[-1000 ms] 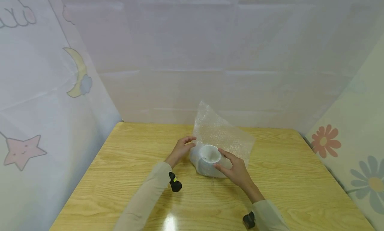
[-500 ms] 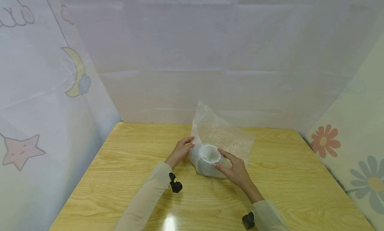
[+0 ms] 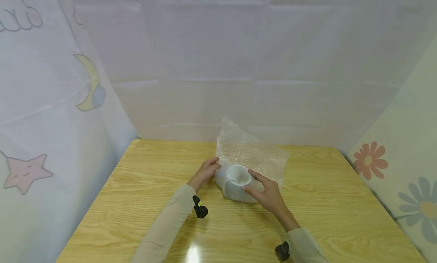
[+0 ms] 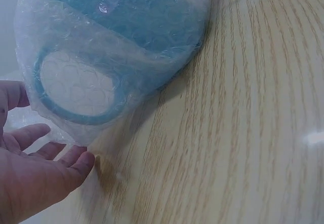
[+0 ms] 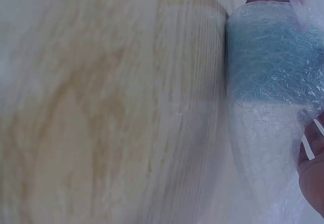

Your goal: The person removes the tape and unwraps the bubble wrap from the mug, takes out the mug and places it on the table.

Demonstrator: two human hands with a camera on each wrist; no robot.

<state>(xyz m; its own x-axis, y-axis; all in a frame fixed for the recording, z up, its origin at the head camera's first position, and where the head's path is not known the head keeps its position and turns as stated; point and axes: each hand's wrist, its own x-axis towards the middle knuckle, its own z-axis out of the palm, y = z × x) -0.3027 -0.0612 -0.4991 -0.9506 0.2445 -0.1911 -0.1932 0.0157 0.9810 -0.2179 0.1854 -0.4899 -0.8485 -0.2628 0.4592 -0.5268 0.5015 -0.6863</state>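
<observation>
A white and teal mug (image 3: 239, 175) sits on the table with clear bubble wrap (image 3: 254, 156) round its body. Its white inside shows from above. Through the wrap, the left wrist view shows a teal-edged handle loop (image 4: 78, 84). My right hand (image 3: 271, 194) grips the mug near its rim, thumb on the near side and fingers on the far side. On the mug's left, my left hand (image 3: 205, 172) pinches the wrap's edge between thumb and fingers. A loose sheet of the wrap rises behind the mug.
The wooden table (image 3: 164, 202) reaches back to a pale curtain (image 3: 205, 65). Printed side walls close it in on the left and right. A narrow shiny strip (image 5: 296, 3) stands on the wrap's surface in the right wrist view.
The left hand has moved slightly left. The wrap's raised corner has shifted left and a little lower. My right hand and the mug hold their place.
</observation>
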